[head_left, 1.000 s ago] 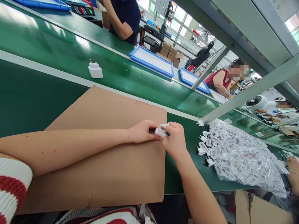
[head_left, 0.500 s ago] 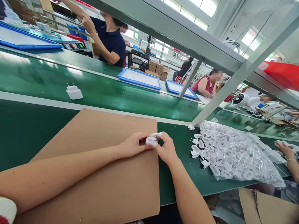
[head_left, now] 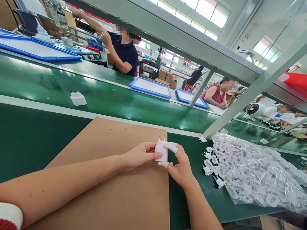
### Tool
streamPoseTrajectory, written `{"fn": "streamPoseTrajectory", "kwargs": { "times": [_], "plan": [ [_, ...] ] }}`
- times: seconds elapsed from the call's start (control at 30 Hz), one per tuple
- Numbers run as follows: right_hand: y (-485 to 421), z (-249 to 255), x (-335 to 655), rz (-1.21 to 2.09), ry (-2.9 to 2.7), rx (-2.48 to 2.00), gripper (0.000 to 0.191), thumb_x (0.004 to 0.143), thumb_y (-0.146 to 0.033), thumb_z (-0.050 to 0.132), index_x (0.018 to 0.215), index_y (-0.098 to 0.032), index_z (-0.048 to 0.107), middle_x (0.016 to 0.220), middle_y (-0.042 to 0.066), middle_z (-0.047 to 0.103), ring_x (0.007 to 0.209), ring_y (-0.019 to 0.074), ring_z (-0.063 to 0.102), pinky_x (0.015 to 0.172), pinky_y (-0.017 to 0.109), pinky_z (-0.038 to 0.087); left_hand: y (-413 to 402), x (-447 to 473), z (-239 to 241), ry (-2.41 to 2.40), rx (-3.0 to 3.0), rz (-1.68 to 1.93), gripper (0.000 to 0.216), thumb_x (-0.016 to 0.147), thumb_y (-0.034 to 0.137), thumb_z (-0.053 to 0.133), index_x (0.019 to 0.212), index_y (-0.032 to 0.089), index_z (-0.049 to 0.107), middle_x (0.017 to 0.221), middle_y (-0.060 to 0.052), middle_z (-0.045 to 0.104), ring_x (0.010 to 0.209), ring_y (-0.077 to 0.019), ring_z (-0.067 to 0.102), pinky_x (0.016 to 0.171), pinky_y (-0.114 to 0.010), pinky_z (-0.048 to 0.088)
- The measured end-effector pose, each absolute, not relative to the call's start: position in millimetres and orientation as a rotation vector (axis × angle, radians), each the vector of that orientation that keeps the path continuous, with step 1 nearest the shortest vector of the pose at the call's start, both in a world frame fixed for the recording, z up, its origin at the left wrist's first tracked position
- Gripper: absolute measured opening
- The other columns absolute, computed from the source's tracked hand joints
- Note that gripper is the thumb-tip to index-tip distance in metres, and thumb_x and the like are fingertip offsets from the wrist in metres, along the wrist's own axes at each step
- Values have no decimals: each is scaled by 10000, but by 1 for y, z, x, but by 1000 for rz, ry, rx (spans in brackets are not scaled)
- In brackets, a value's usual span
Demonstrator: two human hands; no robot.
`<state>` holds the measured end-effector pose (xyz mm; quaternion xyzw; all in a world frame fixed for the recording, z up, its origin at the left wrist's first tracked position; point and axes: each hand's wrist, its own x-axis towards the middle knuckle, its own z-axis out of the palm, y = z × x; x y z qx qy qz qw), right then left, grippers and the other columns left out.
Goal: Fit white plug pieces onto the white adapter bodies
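Observation:
A small white charger plug (head_left: 161,152) stands upright, pins up, between both my hands above the far right corner of a brown cardboard sheet (head_left: 100,179). My left hand (head_left: 139,155) pinches its left side with thumb and fingers. My right hand (head_left: 180,164), with white finger cots on thumb and forefinger, grips its right side and top. To the right lies a clear plastic bag (head_left: 254,172) with several white plug parts spilling out onto the green bench.
Another white charger (head_left: 78,98) lies on the green conveyor belt (head_left: 134,105) beyond the cardboard. Blue trays (head_left: 151,87) sit on the far side, where other people work. A slanted grey metal post (head_left: 240,105) rises just behind the bag.
The charger plug has been turned upright with its pins up and lifted slightly between my hands. The view has tilted a little; the charger on the belt sits in much the same place.

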<state>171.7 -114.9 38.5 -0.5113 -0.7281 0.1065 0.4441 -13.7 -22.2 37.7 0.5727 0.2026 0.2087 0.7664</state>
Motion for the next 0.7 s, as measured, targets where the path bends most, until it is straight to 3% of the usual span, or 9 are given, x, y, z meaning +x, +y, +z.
{"fn": "streamPoseTrajectory", "kwargs": {
  "times": [0.13, 0.2, 0.33, 0.5, 0.7],
  "plan": [
    [-115, 35, 169, 232, -1713, -1229, 619, 734, -58, 640, 1294, -316, 592, 1273, 64, 635, 1177, 262, 614, 1015, 437, 515, -30, -14, 32, 355, 1360, 672, 791, 782, 421, 810, 1449, 260, 418, 1269, -115, 650, 1061, -223, 668, 924, -392, 545],
    [-116, 33, 167, 234, -1641, -1225, 589, 752, -89, 659, 1292, -314, 590, 1283, 63, 639, 1186, 266, 617, 1011, 432, 520, -33, -16, 29, 276, 1555, 868, 829, 790, 338, 812, 1475, 311, 347, 1337, -117, 585, 1105, -220, 640, 934, -391, 547],
    [-121, 31, 163, 254, -1545, -1209, 524, 784, -161, 697, 1280, -305, 610, 1275, 72, 656, 1184, 273, 633, 982, 420, 543, -34, -24, 31, 126, 1851, 1049, 631, 821, 263, 787, 1379, 306, 495, 1354, -114, 546, 1188, -239, 599, 999, -407, 540],
    [-128, 24, 158, 339, -1372, -1161, 489, 778, -274, 771, 1253, -289, 658, 1271, 99, 678, 1142, 282, 671, 934, 398, 576, -36, -25, 38, 64, 1811, 1103, 624, 801, 247, 812, 1371, 278, 559, 1376, -131, 584, 1251, -273, 602, 1032, -420, 543],
    [-130, 23, 161, 579, -1219, -1158, 578, 688, -329, 856, 1236, -257, 688, 1240, 139, 714, 1094, 341, 707, 843, 404, 630, -41, -23, 42, 173, 1787, 1188, 571, 738, 384, 861, 1248, 226, 658, 1214, -120, 701, 1120, -259, 673, 1017, -400, 541]
  ]
}}
